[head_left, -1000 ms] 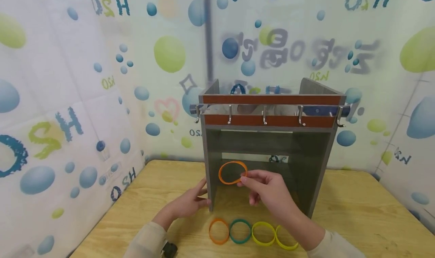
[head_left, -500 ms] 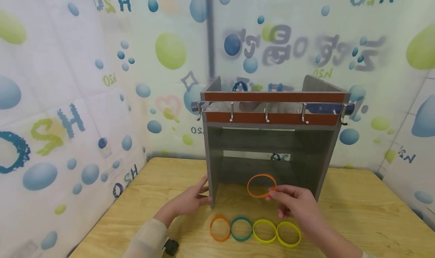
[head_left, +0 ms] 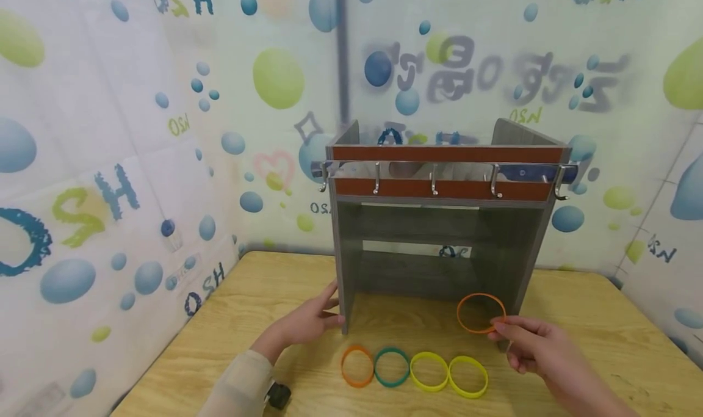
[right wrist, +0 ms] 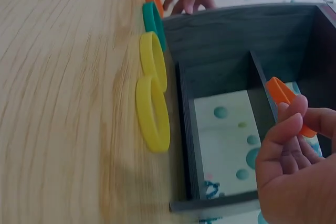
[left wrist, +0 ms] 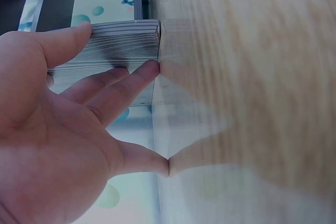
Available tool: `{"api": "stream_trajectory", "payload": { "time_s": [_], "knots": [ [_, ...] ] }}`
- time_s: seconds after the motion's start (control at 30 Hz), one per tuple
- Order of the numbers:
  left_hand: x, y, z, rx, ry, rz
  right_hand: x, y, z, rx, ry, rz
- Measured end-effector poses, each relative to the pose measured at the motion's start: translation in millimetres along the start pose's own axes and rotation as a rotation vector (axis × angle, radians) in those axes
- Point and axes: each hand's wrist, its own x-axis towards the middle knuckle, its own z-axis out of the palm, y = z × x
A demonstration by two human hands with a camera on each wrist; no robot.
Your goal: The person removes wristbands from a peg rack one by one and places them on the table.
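Note:
My right hand (head_left: 540, 350) pinches an orange silicone wristband (head_left: 481, 294) by its right side, between thumb and fingers. It holds the band up in front of the shelf's lower right; in the right wrist view this orange band (right wrist: 280, 91) shows edge-on. My left hand (left wrist: 63, 124) touches the front edge and outer side of the grey shelf's left panel (left wrist: 126, 38), fingers mostly straight and its little finger on the table. On the table in front of the shelf lie, left to right, an orange wristband (head_left: 343, 367), a green one (head_left: 392, 384) and two yellow ones (head_left: 468, 395).
The grey wooden shelf (head_left: 527, 246) stands on the wooden table (head_left: 285, 270), with a metal rail of several hooks (head_left: 434, 179) across its red-brown top front. A small black object (head_left: 279, 395) is by the left sleeve. Patterned curtains (head_left: 280, 130) surround the table.
My right hand has carried the orange wristband rightward and down, from the shelf's left side to its right. The second yellow band is now uncovered. My left hand stays at the panel.

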Motion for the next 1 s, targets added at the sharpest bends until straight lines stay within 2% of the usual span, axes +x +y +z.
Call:
{"api": "stream_trajectory", "payload": {
  "time_s": [0.17, 0.3, 0.43, 0.67, 0.8, 0.93, 1.0],
  "knots": [
    [-0.1, 0.4, -0.1, -0.01, -0.003, 0.002, -3.7, 11, -23, -0.051, 0.006, 0.046],
    [0.2, 0.6, -0.1, -0.012, -0.006, 0.014, -6.3, 19, -36, -0.087, 0.008, 0.047],
    [1.0, -0.3, 0.8, -0.018, -0.009, 0.005, -8.2, 25, -45, -0.124, 0.008, 0.07],
    [1.1, 0.2, 1.3, -0.021, -0.004, -0.009, -9.4, 32, -51, -0.156, 0.022, 0.168],
    [0.3, 3.0, 0.7, -0.016, 0.0, -0.004, -10.1, 40, -55, -0.17, -0.027, 0.197],
    [-1.0, 5.6, 0.5, -0.02, 0.0, -0.001, -11.1, 48, -59, -0.133, -0.117, 0.196],
    [-1.8, 6.3, 0.5, -0.026, 0.001, -0.007, -11.7, 51, -59, -0.108, -0.136, 0.208]
  ]
}}
